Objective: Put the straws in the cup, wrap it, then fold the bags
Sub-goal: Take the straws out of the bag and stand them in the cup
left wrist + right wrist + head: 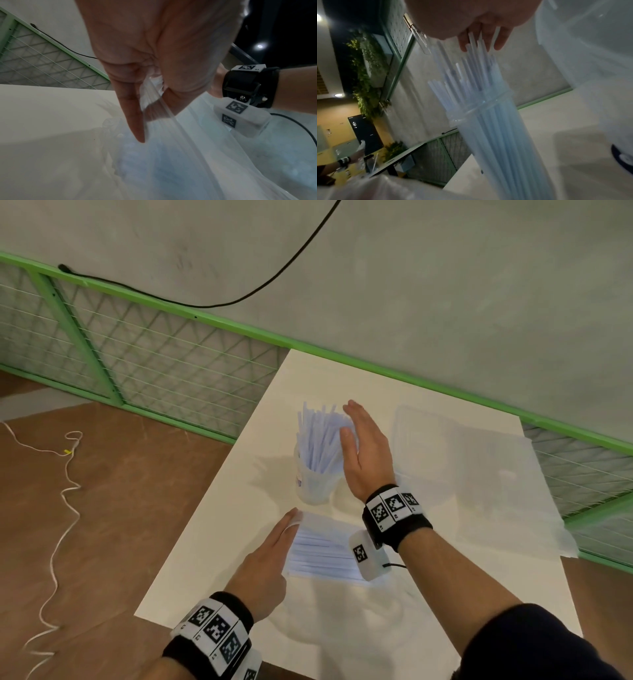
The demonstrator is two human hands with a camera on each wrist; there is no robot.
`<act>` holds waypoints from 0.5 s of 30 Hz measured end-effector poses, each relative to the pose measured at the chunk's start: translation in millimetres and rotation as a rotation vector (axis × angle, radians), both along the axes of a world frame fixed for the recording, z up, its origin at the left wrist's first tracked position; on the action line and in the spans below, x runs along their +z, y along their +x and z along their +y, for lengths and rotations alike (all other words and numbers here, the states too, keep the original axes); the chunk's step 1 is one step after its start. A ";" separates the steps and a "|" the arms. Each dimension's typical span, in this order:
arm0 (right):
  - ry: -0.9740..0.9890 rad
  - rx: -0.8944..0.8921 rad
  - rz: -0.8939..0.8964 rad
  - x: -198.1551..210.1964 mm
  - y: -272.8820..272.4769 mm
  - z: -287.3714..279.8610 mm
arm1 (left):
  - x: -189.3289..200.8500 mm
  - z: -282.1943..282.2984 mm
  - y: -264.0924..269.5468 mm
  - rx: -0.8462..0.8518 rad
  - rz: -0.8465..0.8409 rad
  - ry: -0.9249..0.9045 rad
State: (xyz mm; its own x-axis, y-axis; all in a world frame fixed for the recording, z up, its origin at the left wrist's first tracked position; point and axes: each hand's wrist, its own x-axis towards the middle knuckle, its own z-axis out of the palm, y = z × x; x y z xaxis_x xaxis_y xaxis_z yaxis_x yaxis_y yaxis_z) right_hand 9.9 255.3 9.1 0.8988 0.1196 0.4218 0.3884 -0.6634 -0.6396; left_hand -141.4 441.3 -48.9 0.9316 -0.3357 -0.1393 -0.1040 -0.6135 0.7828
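Right hand (366, 453) flat against cupped straws (320, 440); left hand (265, 563) pinches bag (322, 553).

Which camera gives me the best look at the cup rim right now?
The right wrist view: the cup rim sits mid-frame with the straws fanning above it toward the right hand. In the head view the cup is small and the hand partly covers it. The left wrist view does not show it clearly.
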 end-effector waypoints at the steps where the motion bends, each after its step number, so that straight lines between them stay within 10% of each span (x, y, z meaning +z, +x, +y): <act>1: 0.019 0.007 0.005 1.8 -0.6 1.7 | -0.6 0.8 -0.4 0.001 0.005 0.002; 15: -0.407 0.065 -0.029 3.1 21.5 30.7 | 1.3 2.0 -0.1 -0.013 0.037 0.037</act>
